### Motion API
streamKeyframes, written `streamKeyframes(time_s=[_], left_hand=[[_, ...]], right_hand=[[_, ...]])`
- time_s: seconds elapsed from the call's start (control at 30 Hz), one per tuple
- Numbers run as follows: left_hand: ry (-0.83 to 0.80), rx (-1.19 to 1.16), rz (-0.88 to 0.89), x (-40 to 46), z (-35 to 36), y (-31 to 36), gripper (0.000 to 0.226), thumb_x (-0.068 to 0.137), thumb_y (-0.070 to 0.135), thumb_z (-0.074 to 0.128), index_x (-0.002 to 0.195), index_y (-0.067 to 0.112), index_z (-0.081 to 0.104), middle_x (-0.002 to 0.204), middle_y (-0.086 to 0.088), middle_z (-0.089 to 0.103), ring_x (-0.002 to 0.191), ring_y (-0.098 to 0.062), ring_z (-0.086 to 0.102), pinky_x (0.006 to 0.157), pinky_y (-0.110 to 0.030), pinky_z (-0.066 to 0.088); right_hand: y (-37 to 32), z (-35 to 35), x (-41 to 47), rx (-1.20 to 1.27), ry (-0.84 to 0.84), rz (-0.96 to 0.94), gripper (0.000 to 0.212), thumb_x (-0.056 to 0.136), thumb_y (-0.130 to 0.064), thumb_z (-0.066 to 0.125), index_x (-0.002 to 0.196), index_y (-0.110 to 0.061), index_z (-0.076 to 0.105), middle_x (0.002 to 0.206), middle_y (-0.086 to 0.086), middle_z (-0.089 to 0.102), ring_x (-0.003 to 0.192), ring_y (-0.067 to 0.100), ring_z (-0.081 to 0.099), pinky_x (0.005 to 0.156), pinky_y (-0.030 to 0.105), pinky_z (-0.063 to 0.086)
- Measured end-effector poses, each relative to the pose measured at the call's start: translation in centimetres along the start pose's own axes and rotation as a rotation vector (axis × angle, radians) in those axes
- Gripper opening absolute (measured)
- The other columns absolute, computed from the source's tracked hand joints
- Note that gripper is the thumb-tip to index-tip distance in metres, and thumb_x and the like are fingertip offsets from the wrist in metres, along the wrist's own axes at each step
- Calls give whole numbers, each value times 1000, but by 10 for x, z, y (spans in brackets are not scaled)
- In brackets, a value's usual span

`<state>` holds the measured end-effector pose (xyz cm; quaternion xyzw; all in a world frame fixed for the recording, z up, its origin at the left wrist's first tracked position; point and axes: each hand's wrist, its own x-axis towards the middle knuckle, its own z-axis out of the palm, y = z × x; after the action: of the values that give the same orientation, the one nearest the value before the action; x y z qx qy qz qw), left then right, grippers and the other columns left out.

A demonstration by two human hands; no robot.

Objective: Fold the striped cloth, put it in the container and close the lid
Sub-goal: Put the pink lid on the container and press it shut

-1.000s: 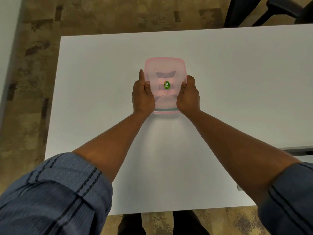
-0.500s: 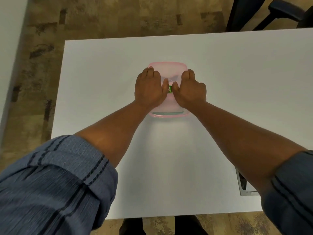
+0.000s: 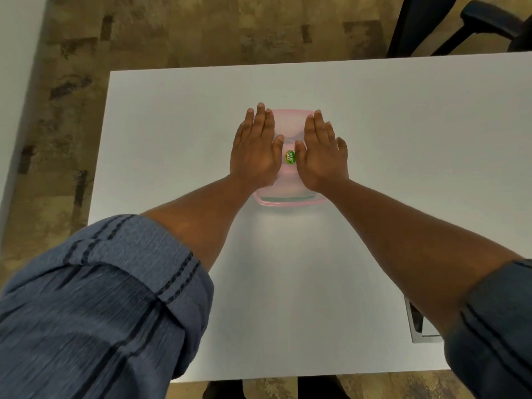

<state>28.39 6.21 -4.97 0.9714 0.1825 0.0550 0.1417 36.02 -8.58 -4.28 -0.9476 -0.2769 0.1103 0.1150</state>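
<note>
Both hands lie flat, fingers stretched toward 12 o'clock, holding nothing: left hand (image 3: 256,148) and right hand (image 3: 322,152) on the pink lid (image 3: 289,125), thumbs beside its green sticker (image 3: 290,156).

Single head view: looks forward and steeply down from above near table (image 3: 172,139) edge; forearms close, floor (image 3: 72,53) beyond.

Pink translucent lid (image 3: 290,118), green oval sticker (image 3: 290,156), white table (image 3: 172,125), blue dark-striped sleeve (image 3: 100,298), seemingly mottled brown floor (image 3: 172,30)

White table (image 3: 403,145), black chair (image 3: 449,24)
</note>
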Motion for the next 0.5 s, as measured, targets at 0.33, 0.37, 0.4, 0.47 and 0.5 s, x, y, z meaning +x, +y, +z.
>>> streamKeyframes(time_s=[0.33, 0.37, 0.4, 0.47, 0.5], left_hand=[[-11, -198, -69, 2, -1, -2, 62, 104, 41, 19, 159, 12, 26, 168, -6, 20, 152, -25, 28, 121, -41, 34], [-4, -214, -81, 1, 0, -1, 61, 105, 42, 20, 159, 14, 26, 168, -5, 19, 152, -24, 29, 120, -41, 36], [11, -229, -95, -1, 0, -1, 60, 105, 42, 23, 158, 15, 28, 169, -5, 18, 151, -24, 31, 117, -40, 40], [55, -270, -140, -3, -1, 1, 55, 107, 38, 30, 156, 15, 32, 168, -5, 21, 148, -23, 37, 110, -39, 44], [70, -300, -159, -4, -1, 1, 52, 108, 34, 32, 155, 14, 35, 166, -6, 24, 146, -23, 38, 109, -38, 44]], right_hand=[[0, -2, -2, 137, 34, 16, 63, 106, -44, 26, 162, -20, 12, 172, -3, 6, 153, 19, 25, 117, 54, 25], [0, -1, -2, 157, 46, 9, 63, 106, -44, 26, 162, -19, 13, 172, -2, 7, 152, 20, 28, 115, 52, 30], [1, 0, -2, 186, 59, -2, 64, 106, -44, 27, 162, -18, 13, 171, -1, 7, 151, 21, 31, 112, 49, 36], [3, 0, -2, 252, 70, -17, 63, 107, -42, 30, 162, -17, 14, 171, -2, 8, 151, 20, 32, 109, 43, 43], [3, -1, -2, 280, 71, -20, 63, 107, -42, 31, 162, -17, 14, 171, -3, 7, 151, 19, 30, 108, 40, 43]])
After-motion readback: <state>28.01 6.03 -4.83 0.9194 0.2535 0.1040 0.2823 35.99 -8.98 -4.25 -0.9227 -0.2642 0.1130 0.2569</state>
